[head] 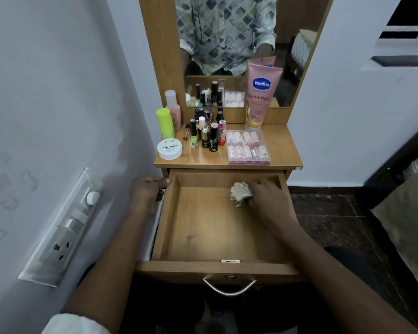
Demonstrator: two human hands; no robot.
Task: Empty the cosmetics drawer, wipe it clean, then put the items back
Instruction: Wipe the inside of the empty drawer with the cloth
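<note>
The wooden drawer [203, 232] is pulled out and holds no cosmetics. My right hand [268, 198] grips a crumpled pale cloth [240, 192] and presses it on the drawer floor near the back right corner. My left hand [149, 190] grips the drawer's left side wall at the back. The cosmetics stand on the dresser top [282, 150]: a pink Vaseline tube [261, 95], a clear box of small bottles [247, 147], a white nail polish remover tub [170, 148], a lime green bottle [165, 122], a pink bottle [173, 108] and several nail polishes and lipsticks [206, 131].
A mirror [227, 44] rises behind the dresser top and reflects a person's patterned shirt. A switch and socket panel [65, 227] is on the wall at left. The drawer has a metal handle [229, 286] at its front. A cushion [405, 218] lies at right.
</note>
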